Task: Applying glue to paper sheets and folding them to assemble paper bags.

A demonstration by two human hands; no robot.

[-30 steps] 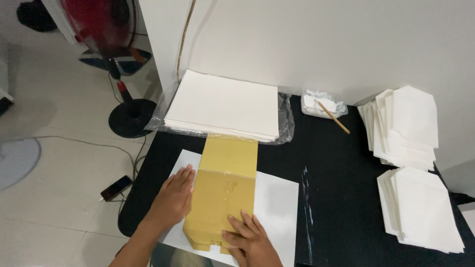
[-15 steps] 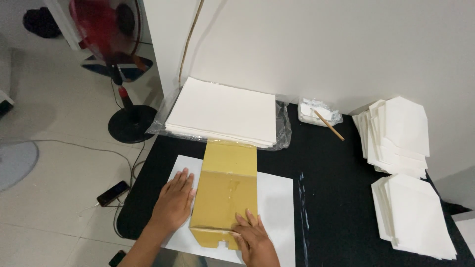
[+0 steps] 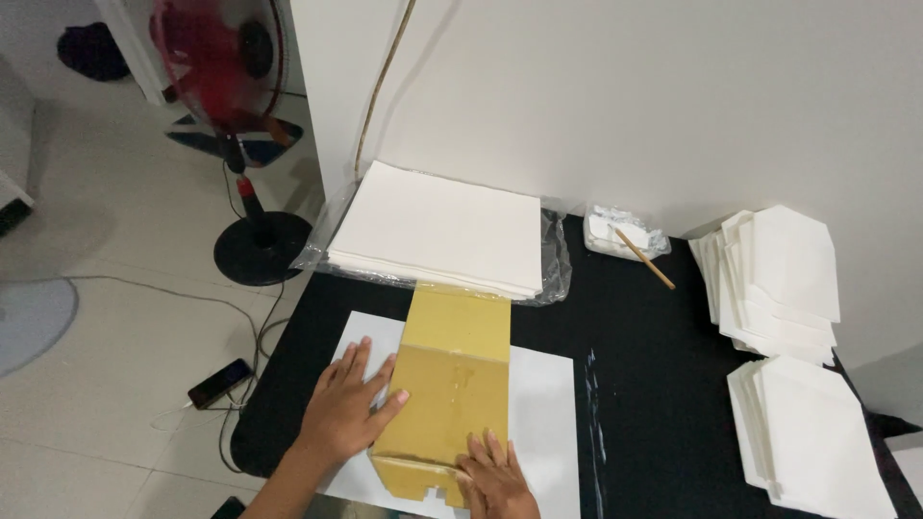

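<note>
1. The yellow cardboard template [image 3: 452, 384] lies between the two hands on a white paper sheet [image 3: 543, 423].
2. The left hand [image 3: 348, 408] rests flat and open, its thumb touching the template's left edge.
3. The right hand [image 3: 495, 478] presses open-palmed on the template's near end.
4. Beyond the fingertips, the template's far end reaches a stack of white paper [image 3: 442, 226].

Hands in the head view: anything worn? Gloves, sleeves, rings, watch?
Both hands are bare. The left hand has no glove, and no ring or watch shows on it; its forearm is bare to the frame edge, with no sleeve in view. The right hand is gloveless too, no ring visible, but its wrist is cut off by the bottom edge, so a watch or cuff there cannot be ruled out.
</note>
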